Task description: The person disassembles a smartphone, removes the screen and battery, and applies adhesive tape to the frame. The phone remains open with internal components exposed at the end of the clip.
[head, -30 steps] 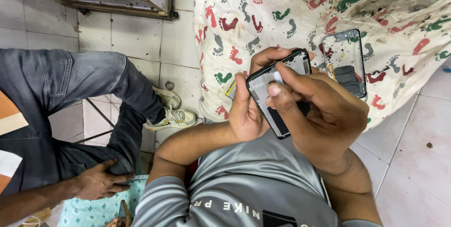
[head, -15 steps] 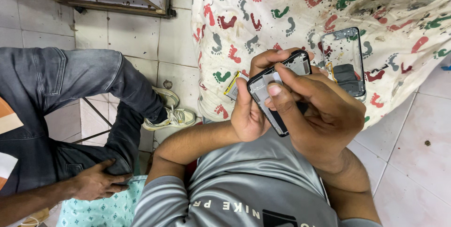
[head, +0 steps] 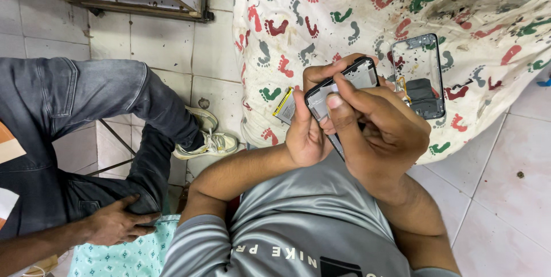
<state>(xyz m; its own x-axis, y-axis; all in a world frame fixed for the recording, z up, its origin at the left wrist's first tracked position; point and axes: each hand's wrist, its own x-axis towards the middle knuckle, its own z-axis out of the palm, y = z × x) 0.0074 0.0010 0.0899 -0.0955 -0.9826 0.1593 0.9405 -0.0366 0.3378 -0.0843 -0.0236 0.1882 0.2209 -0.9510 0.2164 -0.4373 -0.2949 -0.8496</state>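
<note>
Currently both hands are gripping the phone [head: 338,96]: left hand [head: 307,133] cradling, right hand [head: 381,133] pressing its edge. Detached frame [head: 419,76] lying just beyond; reassembly seemingly unfinished.

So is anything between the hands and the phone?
Nothing visible: the left hand cradles the dark, flat rectangular phone from below, and the right hand presses its fingers straight onto it.

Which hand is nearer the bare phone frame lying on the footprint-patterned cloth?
Right. The right hand lies just beside the bare phone frame, nearly touching; the left hand is farther away, behind the held phone.
</note>
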